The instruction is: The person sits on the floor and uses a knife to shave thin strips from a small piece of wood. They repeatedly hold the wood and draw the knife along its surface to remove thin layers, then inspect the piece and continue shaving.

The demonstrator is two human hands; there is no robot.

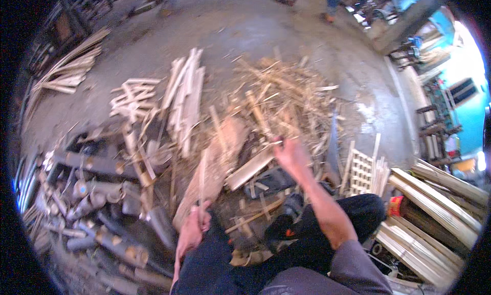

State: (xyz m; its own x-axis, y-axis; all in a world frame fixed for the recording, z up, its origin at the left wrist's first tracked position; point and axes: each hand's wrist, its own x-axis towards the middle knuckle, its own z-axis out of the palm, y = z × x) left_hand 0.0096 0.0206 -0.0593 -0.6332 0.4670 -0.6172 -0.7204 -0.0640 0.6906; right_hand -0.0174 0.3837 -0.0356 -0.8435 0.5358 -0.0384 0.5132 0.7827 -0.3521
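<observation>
My left hand [193,227] is closed around the lower end of a thin, pale upright strip [203,175]; whether it is wood or a blade is too blurred to tell. My right hand [292,156], smeared by motion, is closed at the upper end of a split bamboo piece [250,168], which slants down to the left. Between the hands and just beyond them lies a reddish-brown wooden block [217,159]. My legs [327,208] in dark trousers are bent beneath my arms.
Bamboo shavings [291,90] are heaped ahead. Pale split strips [186,98] and short pieces [134,98] lie farther left. Cut bamboo tubes [102,213] pile up at left. Bundled slats [434,208] and a lattice piece [361,171] are at right. Another person's legs [327,1] show at the far edge.
</observation>
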